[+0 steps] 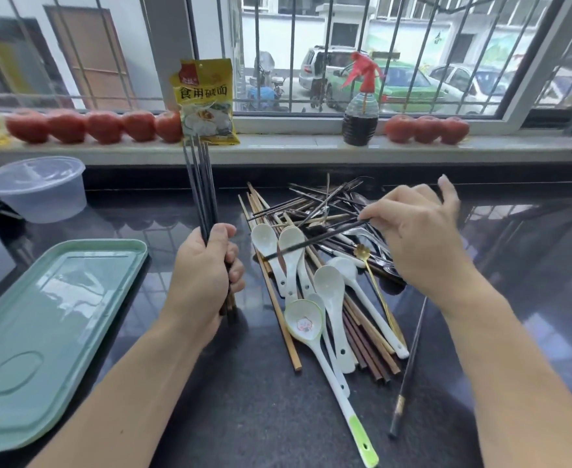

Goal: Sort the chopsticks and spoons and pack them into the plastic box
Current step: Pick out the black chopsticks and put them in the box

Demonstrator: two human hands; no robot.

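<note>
A bundle of dark chopsticks [199, 184] is gripped upright in the left hand [207, 275], fingers curled fully round the lower ends, tips pointing up toward the window; it is judged that they are held this way so that matching sticks can be gathered in one fist while the other hand picks. One more dark chopstick [315, 238] is pinched near its end between thumb and fingertips of the right hand [423, 238], the remaining fingers loosely spread, and it slants down and leftward across the pile [325, 265], its far tip over the white spoons [291, 261]. The pile (wooden chopsticks, dark ones, ceramic and metal spoons, all mixed) lies on the dark surface [531, 251] between the two hands and just beneath the right one. A single dark chopstick [409, 363] lies apart at the pile's right edge, below the right wrist. The clear plastic box [34, 189] stands well apart at the far left, beyond the green tray [51, 336]; nothing from the pile can be seen in it.
</note>
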